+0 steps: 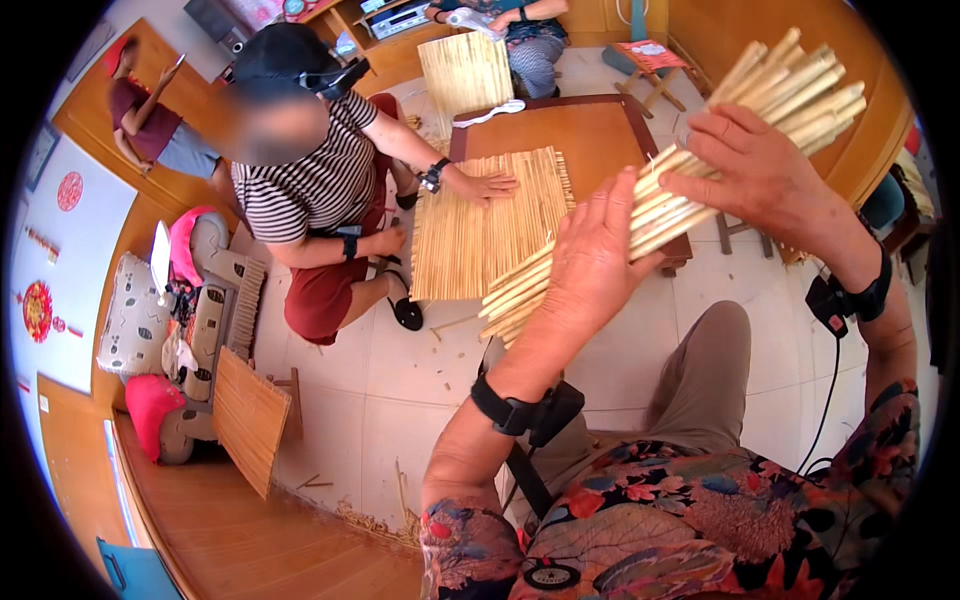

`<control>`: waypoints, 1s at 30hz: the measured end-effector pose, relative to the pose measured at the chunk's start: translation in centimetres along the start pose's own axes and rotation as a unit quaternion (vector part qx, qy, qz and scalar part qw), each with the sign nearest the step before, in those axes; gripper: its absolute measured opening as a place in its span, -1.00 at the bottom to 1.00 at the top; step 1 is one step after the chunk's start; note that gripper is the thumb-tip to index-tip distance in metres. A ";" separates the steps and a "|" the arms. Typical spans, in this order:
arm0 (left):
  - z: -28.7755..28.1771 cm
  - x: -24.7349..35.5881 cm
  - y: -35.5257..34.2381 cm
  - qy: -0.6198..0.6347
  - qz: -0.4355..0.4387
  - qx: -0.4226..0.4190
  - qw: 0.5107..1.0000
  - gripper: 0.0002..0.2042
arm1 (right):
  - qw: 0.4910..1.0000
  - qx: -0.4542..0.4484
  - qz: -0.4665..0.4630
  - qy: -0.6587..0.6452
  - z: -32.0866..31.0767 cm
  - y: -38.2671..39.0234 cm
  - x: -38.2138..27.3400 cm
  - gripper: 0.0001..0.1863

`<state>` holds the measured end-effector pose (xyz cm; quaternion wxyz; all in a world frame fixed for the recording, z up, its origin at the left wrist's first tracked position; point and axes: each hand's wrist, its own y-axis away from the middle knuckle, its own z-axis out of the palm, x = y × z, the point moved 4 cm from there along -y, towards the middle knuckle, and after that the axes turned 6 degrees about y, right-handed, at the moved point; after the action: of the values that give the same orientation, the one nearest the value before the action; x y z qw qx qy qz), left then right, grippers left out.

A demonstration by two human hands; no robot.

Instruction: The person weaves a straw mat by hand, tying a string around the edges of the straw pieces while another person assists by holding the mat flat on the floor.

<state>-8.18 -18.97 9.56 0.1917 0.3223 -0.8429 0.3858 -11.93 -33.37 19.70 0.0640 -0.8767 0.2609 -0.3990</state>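
Observation:
A slanted bundle of pale straw stalks (pixel 800 95) stretches across the right half of the head view, held up in both my hands. My left hand (pixel 590 255) grips its lower part, fingers closed over the stalks, while my right hand (pixel 740 165) is wrapped round it higher up, toward the thicker, loose ends. Beyond my left hand, a woven straw mat (pixel 475 245) lies tilted against a wooden low table (pixel 540 125), with a co-worker's hand (pixel 485 187) spread on it.
A co-worker (pixel 300 210) in stripes sits left of the table; another (pixel 530 60) holds a mat (pixel 465 75) behind it. A person (pixel 150 120) stands back left. A padded sofa (pixel 160 330), leaning board (pixel 250 420) and folding stool (pixel 650 60) stand around, with straw scraps on the tiled floor.

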 end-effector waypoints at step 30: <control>-16.5 -5.7 31.4 0.064 -0.319 0.472 0.819 -0.39 | 0.813 -0.483 0.221 -0.240 3.9 18.7 -15.7 -0.62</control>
<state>-24.54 11.58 0.11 0.1817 0.5985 -0.3936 0.6737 -25.22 -41.73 0.58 -0.2203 -0.7815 0.5832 0.0257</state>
